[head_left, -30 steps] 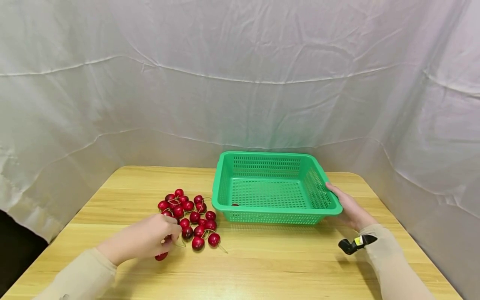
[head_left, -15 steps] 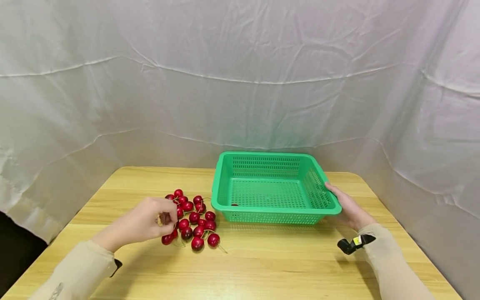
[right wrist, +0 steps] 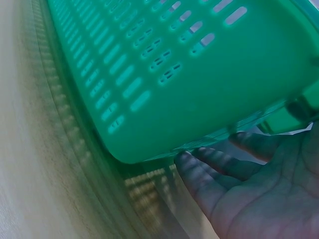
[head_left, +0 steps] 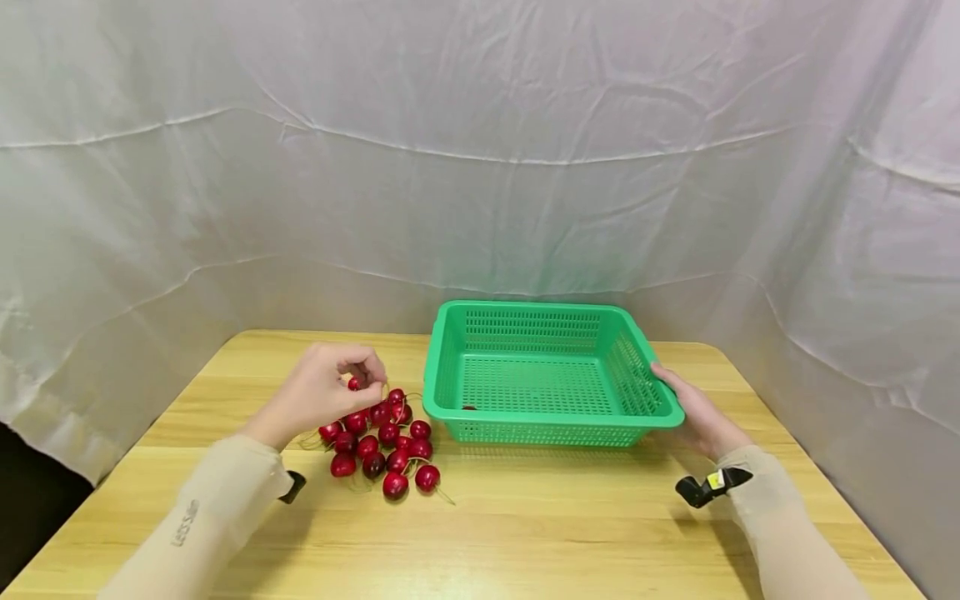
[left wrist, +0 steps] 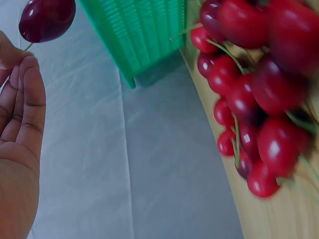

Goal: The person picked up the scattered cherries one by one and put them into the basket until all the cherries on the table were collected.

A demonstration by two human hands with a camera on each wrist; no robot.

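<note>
My left hand (head_left: 330, 383) is raised over the back of a spread of dark red cherries (head_left: 397, 460). In the left wrist view its thumb and fingertips pinch the thin stem of one cherry (left wrist: 47, 19), which is held apart from the others. On the right, my right hand (head_left: 697, 412) holds the end of a green plastic basket (head_left: 536, 421), thumb at the rim. The right wrist view has its fingers (right wrist: 199, 179) against the basket's outer end wall. Just inside the front wall, part of a red cherry (head_left: 469, 408) shows in the basket.
The cherries lie on a light wooden table (head_left: 540, 525), close to the basket's left end. A pale cloth (head_left: 480, 150) hangs behind the table and along its sides.
My left hand has moved away from the near left edge of the cherries, up and right to their back. Some cherries on the left have shifted. My right hand and the basket have stayed put.
</note>
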